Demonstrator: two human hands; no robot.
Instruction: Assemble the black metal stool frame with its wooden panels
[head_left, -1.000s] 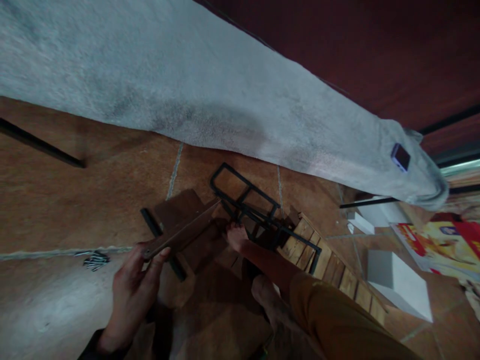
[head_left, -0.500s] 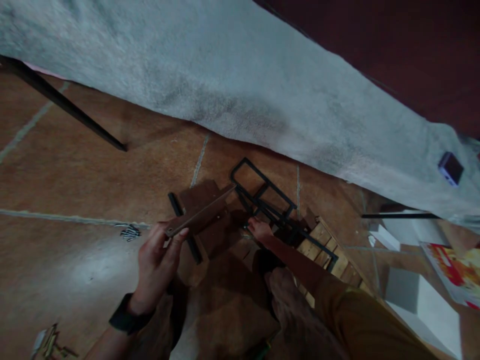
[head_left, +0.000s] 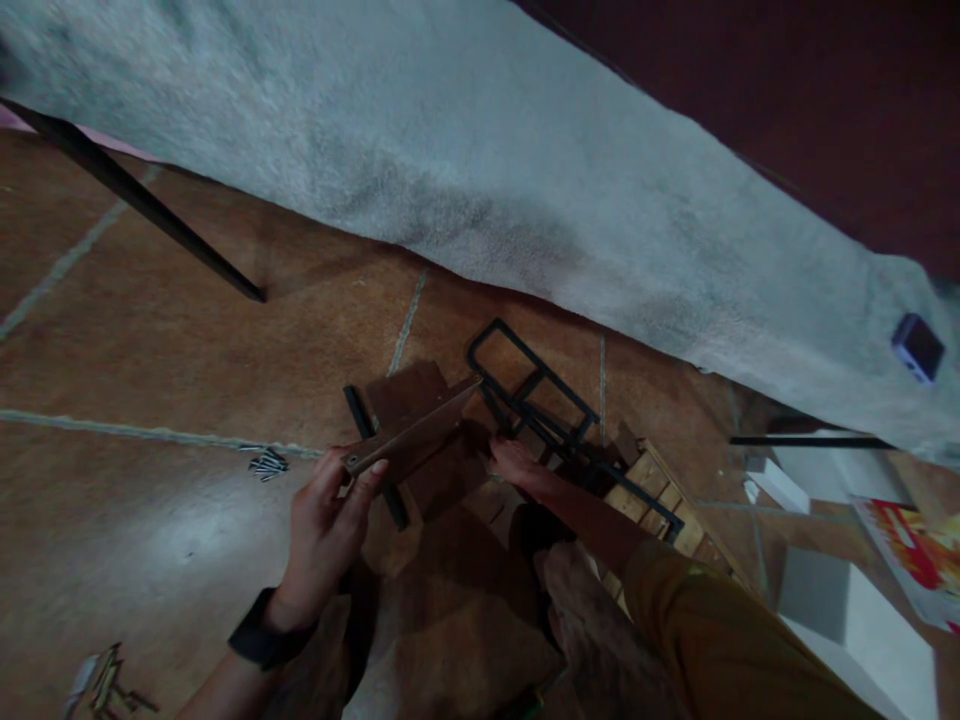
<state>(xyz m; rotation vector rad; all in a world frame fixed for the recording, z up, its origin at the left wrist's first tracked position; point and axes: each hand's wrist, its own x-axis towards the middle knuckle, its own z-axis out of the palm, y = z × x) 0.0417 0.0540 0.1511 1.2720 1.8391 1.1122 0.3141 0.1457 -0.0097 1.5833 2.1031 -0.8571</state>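
My left hand (head_left: 330, 520) grips the near end of a brown wooden board (head_left: 420, 432), thumb on one side and fingers on the other. The board is tilted, with a small hole showing at the held end. My right hand (head_left: 516, 462) is closed low beside the board's far part, close to a black metal frame (head_left: 537, 382). Its fingertips are in shadow, and what they hold is hidden. Below the held board lie more brown panels (head_left: 409, 392) and a black bar (head_left: 358, 412).
A pile of screws (head_left: 267, 463) lies on the tiled floor at left, brass-coloured pieces (head_left: 109, 685) nearer me. A slatted wooden crate (head_left: 694, 535) and white boxes (head_left: 862, 610) stand right. Ahead is a cloth-covered bed (head_left: 465, 170) with a dark leg (head_left: 172, 225) and a phone (head_left: 916, 348).
My left hand still holds the board, which has turned slightly so more of its face shows. My right hand has shifted slightly, and the small greenish thing at its fingertips is now out of sight.
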